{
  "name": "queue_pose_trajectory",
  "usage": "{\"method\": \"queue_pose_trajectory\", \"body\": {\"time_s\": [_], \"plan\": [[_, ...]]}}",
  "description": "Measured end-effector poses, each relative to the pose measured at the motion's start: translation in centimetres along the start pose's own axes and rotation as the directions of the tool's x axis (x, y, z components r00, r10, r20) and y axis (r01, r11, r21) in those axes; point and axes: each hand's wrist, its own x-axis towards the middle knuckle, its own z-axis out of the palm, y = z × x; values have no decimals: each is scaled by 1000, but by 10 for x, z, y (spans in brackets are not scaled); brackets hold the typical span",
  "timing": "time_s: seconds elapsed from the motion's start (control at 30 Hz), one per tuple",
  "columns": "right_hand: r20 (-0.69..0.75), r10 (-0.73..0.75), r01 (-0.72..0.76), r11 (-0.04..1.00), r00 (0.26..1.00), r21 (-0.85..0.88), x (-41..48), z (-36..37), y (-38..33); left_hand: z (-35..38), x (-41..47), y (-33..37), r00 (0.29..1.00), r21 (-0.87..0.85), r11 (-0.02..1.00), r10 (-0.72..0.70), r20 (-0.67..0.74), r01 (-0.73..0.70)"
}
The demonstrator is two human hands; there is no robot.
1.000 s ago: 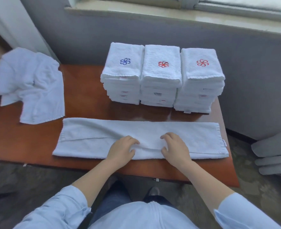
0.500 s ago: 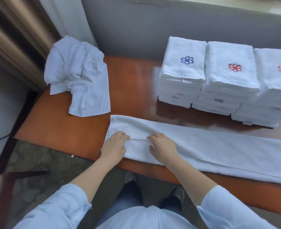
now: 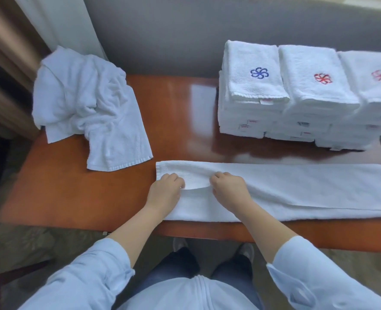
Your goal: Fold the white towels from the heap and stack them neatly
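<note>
A long white towel (image 3: 297, 191), folded lengthwise into a strip, lies along the front of the wooden table (image 3: 73, 193). My left hand (image 3: 166, 190) rests with curled fingers on the strip's left end. My right hand (image 3: 228, 189) sits a short way to its right, fingers curled on the top layer's edge, which bulges up between the two hands. A crumpled heap of white towels (image 3: 84, 104) lies at the table's back left. Three stacks of folded towels (image 3: 297, 97) with blue and red flower logos stand at the back right.
A grey wall (image 3: 185, 34) runs behind the table. Curtains (image 3: 10, 52) hang at the far left. The table's front edge is just below the towel strip, with my legs and shoes under it. Bare wood shows between the heap and the stacks.
Both hands slid left along the towel strip from its middle to its left end. The view turned left with them, bringing the heap closer to centre.
</note>
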Motion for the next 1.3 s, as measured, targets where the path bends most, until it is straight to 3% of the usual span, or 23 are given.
{"method": "queue_pose_trajectory", "body": {"time_s": [0.1,0.17,0.27,0.33,0.43,0.5,0.57,0.67,0.73,0.87,1.07,1.23,1.3], "plan": [[-221,-40,75,985,974,153,-10,-9,-4,-11,0,-6,988,-59,995,71,-136,-80],[-170,-91,120,978,981,172,-17,-9,-4,-15,-5,-12,974,-48,988,139,-179,-149],[24,-148,143,977,989,156,-25,-1,-5,-12,-17,-20,972,-33,975,215,-91,-218],[34,-134,123,968,990,219,-32,6,-7,-4,-22,-22,976,-7,976,220,-9,-220],[-100,-10,40,951,995,307,-37,15,-11,1,-23,-20,997,-29,998,58,50,-56],[-179,77,-13,941,981,337,-36,16,-13,0,-20,-19,998,-33,999,23,-51,-24],[-105,141,-101,941,984,322,-34,18,-16,1,-14,-17,991,38,997,69,-118,-65],[211,211,-257,939,955,228,-34,31,-20,8,-5,-20,988,148,987,35,151,-58],[296,211,-274,943,931,188,-34,41,-21,15,-1,-23,948,173,985,-50,315,-6],[364,194,-267,951,911,159,-30,47,-17,12,8,-26,930,171,985,-77,358,16],[390,188,-257,957,901,133,-28,47,-15,-12,31,-38,977,103,989,-121,174,104],[365,172,-245,956,915,163,-29,40,-15,-27,47,-39,894,191,937,-340,293,293],[312,189,-267,936,931,230,-31,36,-15,-29,47,-41,877,131,935,-353,325,328]]}}
